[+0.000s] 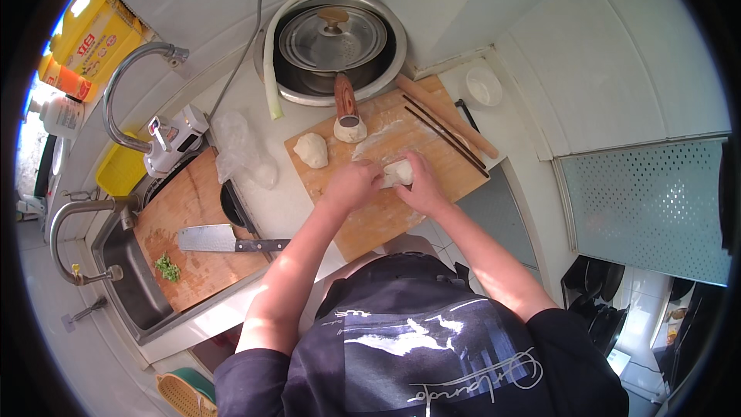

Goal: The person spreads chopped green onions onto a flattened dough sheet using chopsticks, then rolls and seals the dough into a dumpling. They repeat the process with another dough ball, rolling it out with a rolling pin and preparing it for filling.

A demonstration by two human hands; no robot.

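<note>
Between my two hands is a piece of white dough (398,174), over the floured wooden board (359,226). My left hand (354,186) pinches its left edge with the fingertips. My right hand (424,185) curls around its right side, thumb below and fingers above. One lump of dough (311,150) lies near the board's left corner. Another dough lump (349,131) sits beside it, partly under the wooden handle (345,98) of the lidded pan. A pair of dark chopsticks (446,140) and a wooden rolling pin (457,121) lie along the board's right side.
Behind the board, a lidded pan (333,40) stands in a large metal basin (399,63), with a leek (270,63) across the rim. Left are a plastic bag (240,145), a cleaver (208,238) and chopped greens (168,267) on a cutting board (202,278) over the sink (124,278).
</note>
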